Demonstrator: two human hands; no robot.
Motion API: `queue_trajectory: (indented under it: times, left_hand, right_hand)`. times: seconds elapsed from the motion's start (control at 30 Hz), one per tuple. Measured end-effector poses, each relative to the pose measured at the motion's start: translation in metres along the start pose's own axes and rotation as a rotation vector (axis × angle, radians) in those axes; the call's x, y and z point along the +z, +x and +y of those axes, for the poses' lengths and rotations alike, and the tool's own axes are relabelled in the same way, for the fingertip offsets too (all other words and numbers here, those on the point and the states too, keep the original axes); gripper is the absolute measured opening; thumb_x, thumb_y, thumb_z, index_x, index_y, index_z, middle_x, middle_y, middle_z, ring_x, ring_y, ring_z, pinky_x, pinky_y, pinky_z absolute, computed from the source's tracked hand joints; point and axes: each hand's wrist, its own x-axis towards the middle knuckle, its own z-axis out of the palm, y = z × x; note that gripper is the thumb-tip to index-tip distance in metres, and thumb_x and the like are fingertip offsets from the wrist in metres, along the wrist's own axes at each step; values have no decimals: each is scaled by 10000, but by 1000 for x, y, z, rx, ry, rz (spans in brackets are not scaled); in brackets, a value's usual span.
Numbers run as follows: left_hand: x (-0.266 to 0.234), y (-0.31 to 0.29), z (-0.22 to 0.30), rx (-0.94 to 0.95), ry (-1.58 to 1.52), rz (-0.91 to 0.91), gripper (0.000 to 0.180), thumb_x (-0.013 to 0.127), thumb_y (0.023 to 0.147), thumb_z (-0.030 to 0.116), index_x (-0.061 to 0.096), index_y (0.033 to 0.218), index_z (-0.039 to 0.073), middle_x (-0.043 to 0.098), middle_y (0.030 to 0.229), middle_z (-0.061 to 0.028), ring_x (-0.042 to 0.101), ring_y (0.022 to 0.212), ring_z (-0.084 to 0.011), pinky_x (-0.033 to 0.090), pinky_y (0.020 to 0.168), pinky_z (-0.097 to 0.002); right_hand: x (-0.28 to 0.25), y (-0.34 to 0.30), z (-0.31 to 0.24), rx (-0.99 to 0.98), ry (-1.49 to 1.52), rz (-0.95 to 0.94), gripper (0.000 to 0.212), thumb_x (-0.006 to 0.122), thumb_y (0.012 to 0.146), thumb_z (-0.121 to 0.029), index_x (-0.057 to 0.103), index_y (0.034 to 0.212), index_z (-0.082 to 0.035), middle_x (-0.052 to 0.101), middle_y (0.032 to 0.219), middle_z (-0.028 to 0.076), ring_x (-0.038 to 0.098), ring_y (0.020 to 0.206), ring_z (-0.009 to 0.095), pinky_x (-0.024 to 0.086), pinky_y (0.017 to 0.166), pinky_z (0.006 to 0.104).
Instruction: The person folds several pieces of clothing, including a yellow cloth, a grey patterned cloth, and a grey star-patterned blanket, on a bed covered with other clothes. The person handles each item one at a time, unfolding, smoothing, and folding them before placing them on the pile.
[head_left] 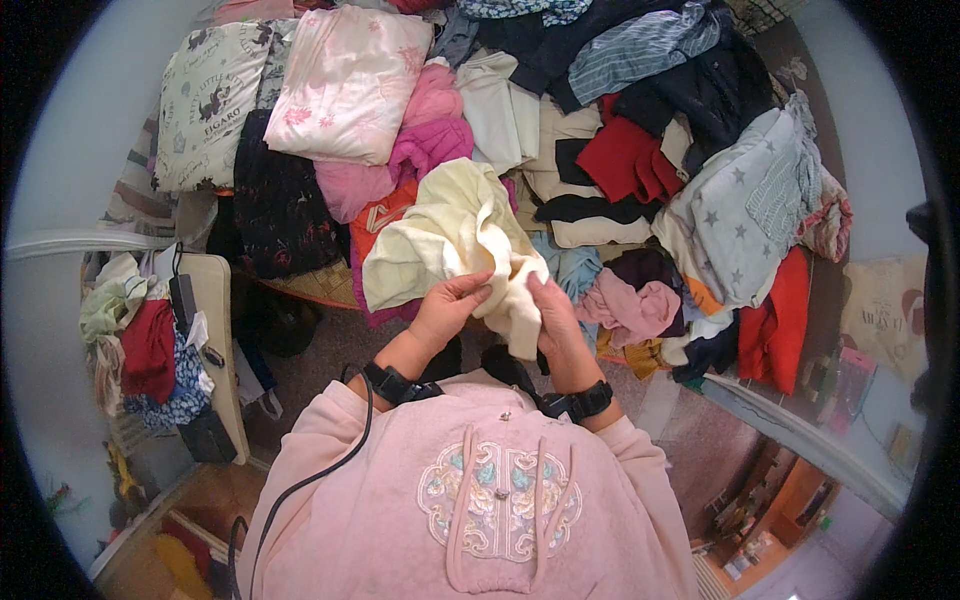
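Note:
A soft cream garment point(430, 235) is bunched between my two hands, its far part draped over the near edge of the clothes pile. My left hand point(448, 308) pinches a fold of it between thumb and fingers. Close beside it, my right hand point(562, 318) grips a narrow, tube-like part that hangs down toward me. What kind of garment it is, I cannot make out. Under its left side lies an orange-red piece of clothing point(385, 212), and beyond it a magenta garment point(435, 150).
Folded pink floral fabric point(350, 85) tops the left stack. To the right lie red folded cloth point(625, 160), a pink bundle point(628, 305) and a grey star-patterned piece point(735, 205). A beige board-like panel point(215, 350) stands left beside hanging clothes. A black cable point(330, 455) runs along my left arm.

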Motion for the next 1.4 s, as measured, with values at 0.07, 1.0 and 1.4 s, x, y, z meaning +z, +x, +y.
queue_trajectory:
  times: [0.07, 1.0, 1.4]
  left_hand:
    - [2, -3, -2, 8, 20, -66, 428, 588, 803, 3, 493, 1220, 8, 583, 1097, -62, 567, 924, -114, 459, 805, -247]
    - [13, -46, 24, 454, 643, 22, 549, 495, 765, -118, 401, 1285, 28, 609, 1003, -96, 581, 929, -151, 425, 839, -248]
    - [-10, -150, 168, 444, 423, -698, 176, 575, 830, 69, 563, 996, 10, 625, 914, -124, 589, 835, -228, 447, 717, -329]
  right_hand:
    - [-1, -1, 1, 57, 32, -109, 321, 537, 875, -142, 463, 1147, 11, 574, 1048, 118, 593, 910, 210, 490, 774, 332]
    - [-19, 15, 17, 383, 12, -61, 276, 575, 799, -168, 499, 1009, -7, 606, 883, 114, 610, 691, 196, 515, 654, 299]
    - [-65, 116, 69, 505, -28, -20, 241, 549, 808, -121, 502, 1022, -20, 582, 962, 99, 568, 826, 174, 482, 752, 295]
